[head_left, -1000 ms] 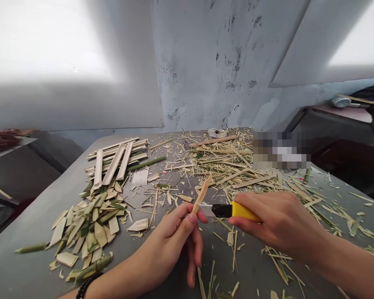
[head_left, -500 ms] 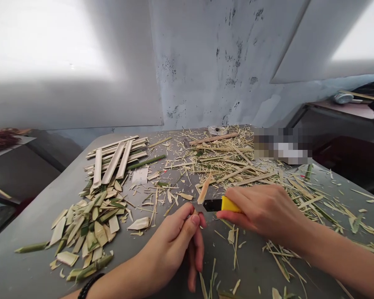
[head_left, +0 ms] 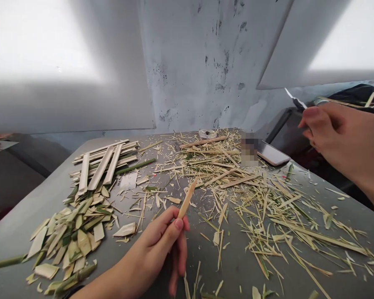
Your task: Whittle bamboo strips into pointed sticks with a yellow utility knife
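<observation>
Between thumb and fingers, my left hand [head_left: 162, 241] pinches a thin, pale bamboo strip [head_left: 187, 200] that points up and away over the table. My right hand [head_left: 339, 133] is raised at the right, well apart from the strip, closed round a knife [head_left: 294, 99] whose blade points up and left; its handle is mostly hidden by the fingers. Left of my left hand lies a heap of short bamboo pieces [head_left: 81, 232]. Thin shavings [head_left: 268, 211] are scattered to its right.
Split bamboo lengths [head_left: 102, 168] are stacked at the left back of the grey table [head_left: 124, 259]. A tape roll [head_left: 207, 134] lies near the back edge, a phone [head_left: 273, 153] at the right back. A wall stands behind.
My right hand has lifted the knife away from the strip, up and to the right. The strip in my left hand now shows in full above the fingers. The view has shifted slightly right.
</observation>
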### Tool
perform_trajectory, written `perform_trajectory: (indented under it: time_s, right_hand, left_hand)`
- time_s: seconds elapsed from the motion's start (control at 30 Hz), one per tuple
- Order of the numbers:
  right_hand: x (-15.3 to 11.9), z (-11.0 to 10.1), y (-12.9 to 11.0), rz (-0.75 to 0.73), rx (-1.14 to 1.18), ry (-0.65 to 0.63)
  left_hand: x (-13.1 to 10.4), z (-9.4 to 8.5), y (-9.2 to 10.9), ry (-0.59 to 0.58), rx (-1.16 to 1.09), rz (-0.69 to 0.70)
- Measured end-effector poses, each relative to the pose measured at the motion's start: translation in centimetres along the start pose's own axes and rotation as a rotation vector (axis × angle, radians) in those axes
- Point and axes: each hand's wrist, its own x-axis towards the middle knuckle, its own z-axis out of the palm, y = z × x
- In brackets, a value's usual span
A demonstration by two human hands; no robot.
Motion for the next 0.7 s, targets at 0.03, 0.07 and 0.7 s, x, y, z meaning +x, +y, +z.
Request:
perform_trajectory:
  time_s: [0.03, 0.07, 0.7]
  right_hand:
    - [-0.8, 0.6, -0.9, -0.006, 0.018, -0.006]
    - [-1.5, 1.4, -1.9, -0.013, 0.034, -0.011]
    - [-3.4, 6.9, -11.8, -0.296, 0.259, -0.106]
  left_hand:
    - [0.1, 0.0, 0.0, 0.011, -0.016, 0.001]
    - [0.2, -0.1, -0.1, 0.021, -0.026, -0.006]
    - [0.9, -0.3, -0.8, 0.182, 0.154, -0.088]
